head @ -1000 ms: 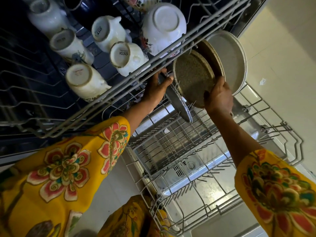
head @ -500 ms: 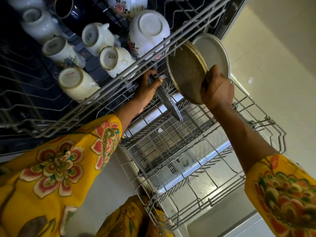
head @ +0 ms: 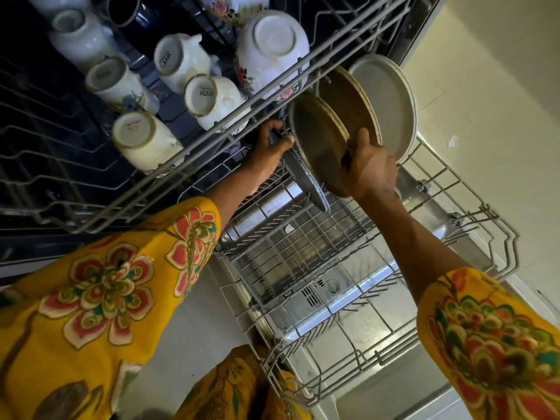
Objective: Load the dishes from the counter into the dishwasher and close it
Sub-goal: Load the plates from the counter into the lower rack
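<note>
Three plates stand on edge at the back of the dishwasher's lower rack [head: 472,219]: a brown speckled plate [head: 318,140], a second brown plate [head: 345,98] behind it, and a white plate [head: 385,101] at the far right. My right hand [head: 368,166] grips the lower rim of the front brown plate. Just under the upper rack, my left hand [head: 268,150] holds the top of a thin dark grey plate [head: 306,183] that stands on edge to the left of the brown one. Its upper part is hidden by my fingers.
The pulled-out upper rack [head: 181,177] holds several upturned white mugs [head: 145,144] and a white flowered bowl [head: 269,50]. The open dishwasher door [head: 378,389] lies below the lower rack. Pale floor tiles [head: 485,86] show to the right.
The view has shifted slightly. The front brown plate has tilted away from the one behind it, so a gap shows between them. Both hands keep their hold.
</note>
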`<state>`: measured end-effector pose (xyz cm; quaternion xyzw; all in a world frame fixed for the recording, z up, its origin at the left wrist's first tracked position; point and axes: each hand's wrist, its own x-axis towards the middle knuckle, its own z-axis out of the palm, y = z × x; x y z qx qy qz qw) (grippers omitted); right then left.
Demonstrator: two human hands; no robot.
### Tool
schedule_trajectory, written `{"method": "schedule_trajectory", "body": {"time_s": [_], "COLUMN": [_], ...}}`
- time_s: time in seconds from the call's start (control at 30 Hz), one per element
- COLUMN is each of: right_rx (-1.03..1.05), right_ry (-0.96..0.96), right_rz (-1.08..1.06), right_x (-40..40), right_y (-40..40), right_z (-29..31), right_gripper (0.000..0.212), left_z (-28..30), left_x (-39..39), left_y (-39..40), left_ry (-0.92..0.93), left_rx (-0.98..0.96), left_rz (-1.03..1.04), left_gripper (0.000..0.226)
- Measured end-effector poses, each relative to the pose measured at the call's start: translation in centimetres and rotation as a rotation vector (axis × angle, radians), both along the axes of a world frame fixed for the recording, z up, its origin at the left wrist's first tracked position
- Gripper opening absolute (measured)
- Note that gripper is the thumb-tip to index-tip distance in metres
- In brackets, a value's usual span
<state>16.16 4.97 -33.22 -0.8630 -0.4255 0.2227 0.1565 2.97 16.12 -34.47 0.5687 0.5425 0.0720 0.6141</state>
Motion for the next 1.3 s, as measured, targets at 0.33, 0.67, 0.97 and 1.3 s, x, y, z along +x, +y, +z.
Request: {"method": "schedule_trajectory", "body": {"time_s": [0.33, 0.67, 0.97, 1.3], "right_rx": [-0.138, -0.071, 0.041, 0.024], "right_ry": [0.022, 0.095, -0.018, -0.115], "right_rz": [0.058, -0.053, 0.000, 0.104], "right_x": [-0.8, 0.9, 4.3, 5.8], "right_y": [-0.5, -1.5, -1.0, -0.9], "right_z": [-2.5, -2.3, -1.1, -1.0], "right_gripper": [0.029, 0.033, 0.041, 0.051], "left_z": [-0.6, -0.4, -0.2, -0.4], "left_x": [0.1, 2.4, 4.1, 3.9], "left_y": [0.1, 0.1, -0.1, -0.9], "left_ry": [0.040, 0.141, 0.397, 0.530], "left_rx": [0.031, 0.231, 0.601, 0.556], "left_rz": [-0.019, -0.095, -0.412, -0.543], "left_gripper": [0.039, 0.045, 0.034, 0.037]}}
